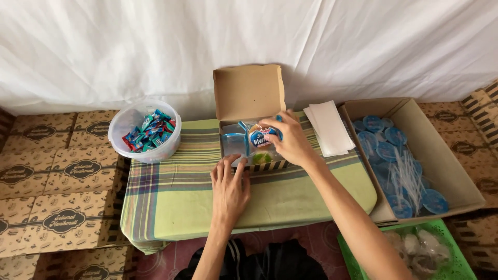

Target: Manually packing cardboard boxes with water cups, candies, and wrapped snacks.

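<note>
Snack box, a small brown cardboard carton with its hinged lid standing upright, sat at the middle of the low table covered in a green plaid cloth. Our left hand lay flat, fingers together, against the box's front wall at six o'clock, bracing it. Our right hand came in from three o'clock, closed on a small blue-and-white packet held just over the open compartment. We judged the carton light and thin-walled, likely to slide or buckle, so best gripped low on opposite walls; the packet looked soft, light and a little slick. A clear tub of wrapped sweets stood at nine o'clock, near the table's left edge. A stack of white napkins lay at two o'clock. Beyond the right edge, a large carton of blue-lidded cups and straws stood just beside the table. Open cloth ran from five to eight o'clock, giving room toward us.
</note>
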